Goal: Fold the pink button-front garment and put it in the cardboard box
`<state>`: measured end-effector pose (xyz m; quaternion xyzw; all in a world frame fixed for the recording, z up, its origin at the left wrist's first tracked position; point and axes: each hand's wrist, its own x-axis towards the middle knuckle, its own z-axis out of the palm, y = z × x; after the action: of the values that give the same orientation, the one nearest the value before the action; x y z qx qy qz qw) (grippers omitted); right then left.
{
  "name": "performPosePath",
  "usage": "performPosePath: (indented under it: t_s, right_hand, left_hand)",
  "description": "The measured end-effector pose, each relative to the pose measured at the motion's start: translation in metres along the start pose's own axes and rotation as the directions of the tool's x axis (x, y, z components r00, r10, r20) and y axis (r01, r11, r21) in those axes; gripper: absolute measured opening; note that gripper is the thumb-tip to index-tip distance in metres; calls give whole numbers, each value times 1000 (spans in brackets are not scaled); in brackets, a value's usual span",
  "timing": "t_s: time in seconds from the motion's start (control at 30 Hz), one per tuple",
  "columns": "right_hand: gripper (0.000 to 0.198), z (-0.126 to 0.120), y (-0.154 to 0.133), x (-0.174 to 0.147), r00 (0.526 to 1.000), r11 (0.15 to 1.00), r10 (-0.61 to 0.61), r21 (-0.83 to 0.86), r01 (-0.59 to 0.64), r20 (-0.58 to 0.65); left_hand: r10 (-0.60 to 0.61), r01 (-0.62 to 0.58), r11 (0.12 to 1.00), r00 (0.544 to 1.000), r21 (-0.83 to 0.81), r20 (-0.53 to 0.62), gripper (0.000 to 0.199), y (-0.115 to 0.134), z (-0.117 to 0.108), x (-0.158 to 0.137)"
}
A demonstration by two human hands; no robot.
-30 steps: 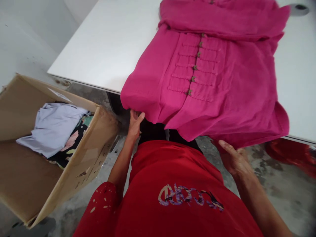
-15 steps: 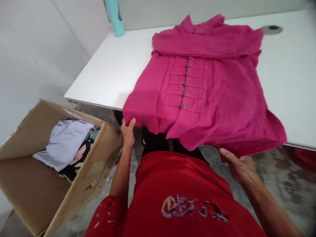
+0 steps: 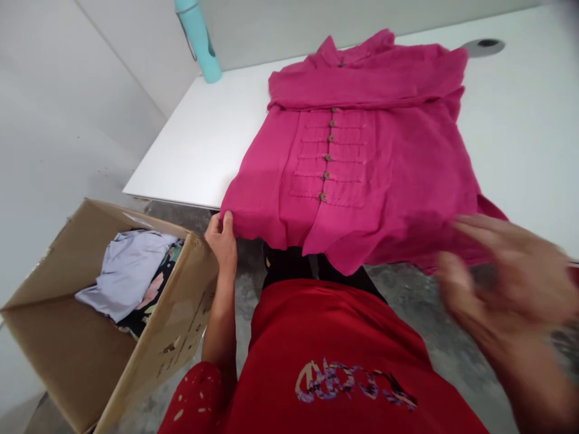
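Note:
A bright pink button-up shirt [image 3: 353, 163] lies front side up on the white table [image 3: 181, 150], its sleeves folded across the chest and its hem hanging over the near edge. My left hand [image 3: 221, 238] pinches the hem's left corner, thumb on top. My right hand [image 3: 502, 271] is raised over the lower right of the shirt, smeared by motion, with thumb and fingers apart and nothing in it. Whether its fingertips touch the cloth I cannot tell.
An open cardboard box [image 3: 54, 337] stands on the floor at the left, holding a pale lavender garment [image 3: 131, 271] and a dark floral one [image 3: 156, 298]. A turquoise bottle [image 3: 201, 45] stands at the table's back left. A round cable hole [image 3: 486, 45] sits at the back right.
My right hand has let go of the hem's right side and moved up over the shirt. My left hand still grips its corner. The view has shifted slightly.

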<state>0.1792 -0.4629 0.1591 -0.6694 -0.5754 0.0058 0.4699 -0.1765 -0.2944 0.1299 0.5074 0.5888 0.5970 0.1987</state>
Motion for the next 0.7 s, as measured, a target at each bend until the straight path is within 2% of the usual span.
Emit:
performPosePath:
  t_s: [0.03, 0.07, 0.13, 0.23, 0.4, 0.5, 0.6, 0.7]
  right_hand:
    - [54, 13, -12, 12, 976, 978, -202, -35, 205, 79]
    - [57, 27, -21, 23, 933, 938, -335, -45, 344, 132]
    - [58, 51, -32, 37, 853, 874, -457, -51, 483, 251]
    - [61, 73, -29, 41, 801, 850, -474, -49, 525, 366]
    - [64, 71, -16, 36, 804, 859, -465, -32, 512, 370]
    - [63, 65, -13, 40, 761, 791, -530, -106, 603, 374]
    - [63, 62, -9, 46, 709, 709, -601, -162, 686, 370]
    - [64, 60, -4, 49, 681, 668, -631, -187, 721, 371]
  left_hand:
    - [10, -10, 1000, 1000, 2, -6, 29, 2, 0, 1]
    - [18, -18, 1000, 1000, 4, -9, 30, 4, 0, 2]
    - [25, -25, 1000, 1000, 10, -15, 30, 7, 0, 2]
    - [37, -36, 999, 999, 6, -24, 30, 10, -1, 1]
    - [39, -42, 999, 996, -30, -76, 28, 10, -1, 0]
    - [35, -42, 998, 992, -52, -121, 29, 13, 1, -1]
    - [37, -46, 995, 994, -90, -103, 28, 18, 3, -4]
    - [30, -38, 995, 996, -95, -86, 27, 19, 3, -7]
